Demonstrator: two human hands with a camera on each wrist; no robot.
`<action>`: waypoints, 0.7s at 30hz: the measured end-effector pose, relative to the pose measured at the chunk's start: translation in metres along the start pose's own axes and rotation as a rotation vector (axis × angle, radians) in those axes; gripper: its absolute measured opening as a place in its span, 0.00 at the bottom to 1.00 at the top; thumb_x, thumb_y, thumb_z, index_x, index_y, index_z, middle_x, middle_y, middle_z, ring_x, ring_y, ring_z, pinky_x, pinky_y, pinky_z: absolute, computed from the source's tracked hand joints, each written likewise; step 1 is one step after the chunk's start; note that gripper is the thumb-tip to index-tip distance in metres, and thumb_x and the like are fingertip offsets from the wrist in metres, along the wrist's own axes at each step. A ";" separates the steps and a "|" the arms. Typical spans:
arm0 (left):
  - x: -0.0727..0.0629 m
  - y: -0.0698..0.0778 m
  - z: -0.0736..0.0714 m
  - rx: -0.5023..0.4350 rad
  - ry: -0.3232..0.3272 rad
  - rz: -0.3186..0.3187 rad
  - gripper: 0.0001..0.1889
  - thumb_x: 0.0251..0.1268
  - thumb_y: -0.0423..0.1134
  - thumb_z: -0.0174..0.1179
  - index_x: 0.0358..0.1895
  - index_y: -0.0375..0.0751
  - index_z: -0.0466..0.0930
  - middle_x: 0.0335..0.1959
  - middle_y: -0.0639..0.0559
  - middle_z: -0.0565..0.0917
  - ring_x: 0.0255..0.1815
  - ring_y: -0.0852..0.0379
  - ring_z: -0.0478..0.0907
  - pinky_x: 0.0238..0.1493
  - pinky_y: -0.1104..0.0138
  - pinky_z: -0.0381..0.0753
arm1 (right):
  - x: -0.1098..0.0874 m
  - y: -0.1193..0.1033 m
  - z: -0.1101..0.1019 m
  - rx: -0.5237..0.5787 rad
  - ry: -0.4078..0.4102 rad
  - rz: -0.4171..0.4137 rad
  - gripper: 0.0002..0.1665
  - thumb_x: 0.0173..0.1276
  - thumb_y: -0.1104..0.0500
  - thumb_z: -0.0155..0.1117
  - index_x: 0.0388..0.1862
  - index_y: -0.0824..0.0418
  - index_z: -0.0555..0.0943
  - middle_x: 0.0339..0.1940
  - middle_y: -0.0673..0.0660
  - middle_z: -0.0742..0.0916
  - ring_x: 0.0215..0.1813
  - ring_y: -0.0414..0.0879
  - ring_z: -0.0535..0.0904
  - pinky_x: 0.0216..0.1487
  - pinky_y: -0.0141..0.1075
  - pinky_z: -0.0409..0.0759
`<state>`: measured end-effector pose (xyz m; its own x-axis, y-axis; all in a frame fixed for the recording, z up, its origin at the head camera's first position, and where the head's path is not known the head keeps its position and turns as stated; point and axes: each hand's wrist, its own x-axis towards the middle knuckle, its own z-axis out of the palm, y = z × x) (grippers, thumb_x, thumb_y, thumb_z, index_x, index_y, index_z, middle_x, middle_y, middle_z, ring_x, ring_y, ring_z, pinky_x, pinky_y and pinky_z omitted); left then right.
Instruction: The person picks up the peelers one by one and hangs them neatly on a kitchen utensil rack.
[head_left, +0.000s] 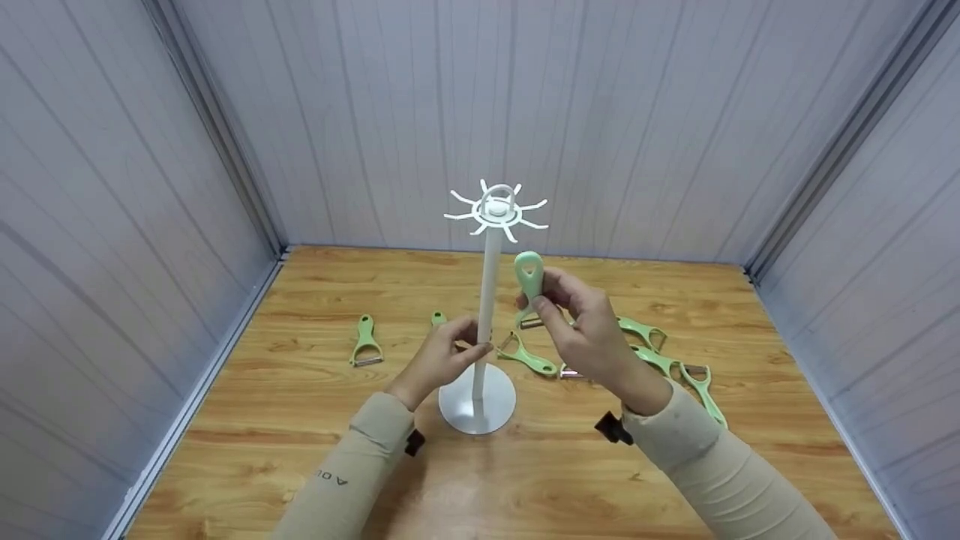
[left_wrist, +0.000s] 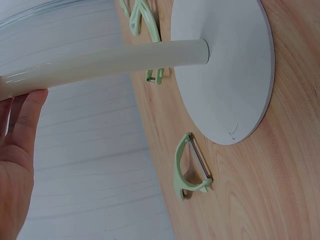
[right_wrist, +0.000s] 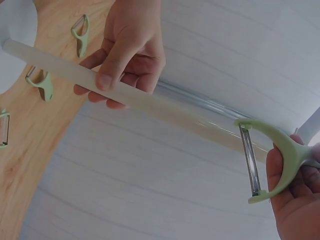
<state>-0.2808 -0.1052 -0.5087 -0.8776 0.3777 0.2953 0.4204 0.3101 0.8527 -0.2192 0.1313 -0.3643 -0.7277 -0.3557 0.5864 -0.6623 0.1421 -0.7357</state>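
Note:
A white stand (head_left: pixel 487 292) rises from a round base (head_left: pixel 459 409) and carries a ring of hooks (head_left: pixel 498 213) at its top. My left hand (head_left: pixel 444 356) grips the pole low down, thumb on one side and fingers on the other, as the right wrist view also shows. In my right hand (head_left: pixel 589 322) is a green peeler (head_left: pixel 529 274), pinched by its handle, with the holed end up and the blade end down. That peeler stands just right of the pole, below the hooks. Its metal blade (right_wrist: pixel 250 160) shows plainly in the right wrist view.
Several more green peelers lie on the wooden table (head_left: pixel 300 420): one at the left (head_left: pixel 365 341), one behind my left hand (head_left: pixel 438 319), one right of the base (head_left: pixel 529 356), and a group at the right (head_left: pixel 654 360). Pale panel walls (head_left: pixel 600 127) enclose the table's back and sides.

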 end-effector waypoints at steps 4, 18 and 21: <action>0.001 -0.001 0.000 0.002 -0.001 0.009 0.10 0.77 0.36 0.68 0.54 0.36 0.84 0.44 0.44 0.90 0.47 0.50 0.88 0.48 0.57 0.92 | 0.005 -0.006 0.002 0.025 0.009 0.005 0.17 0.80 0.77 0.54 0.63 0.78 0.79 0.44 0.69 0.90 0.48 0.48 0.89 0.53 0.34 0.89; 0.002 -0.001 0.000 -0.011 -0.003 0.011 0.10 0.77 0.34 0.68 0.52 0.31 0.84 0.42 0.44 0.90 0.46 0.51 0.88 0.45 0.60 0.91 | 0.017 -0.010 0.008 0.089 0.018 0.050 0.21 0.82 0.74 0.53 0.70 0.77 0.74 0.45 0.67 0.89 0.49 0.47 0.89 0.53 0.36 0.89; 0.001 -0.001 0.000 -0.021 -0.003 0.011 0.08 0.77 0.33 0.67 0.52 0.34 0.84 0.42 0.44 0.90 0.46 0.51 0.87 0.46 0.61 0.91 | 0.019 -0.009 0.010 0.131 0.019 0.080 0.22 0.82 0.73 0.53 0.71 0.77 0.73 0.46 0.66 0.89 0.48 0.43 0.89 0.54 0.36 0.90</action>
<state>-0.2825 -0.1050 -0.5092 -0.8724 0.3833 0.3033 0.4247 0.2873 0.8585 -0.2260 0.1141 -0.3500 -0.7813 -0.3304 0.5295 -0.5741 0.0475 -0.8174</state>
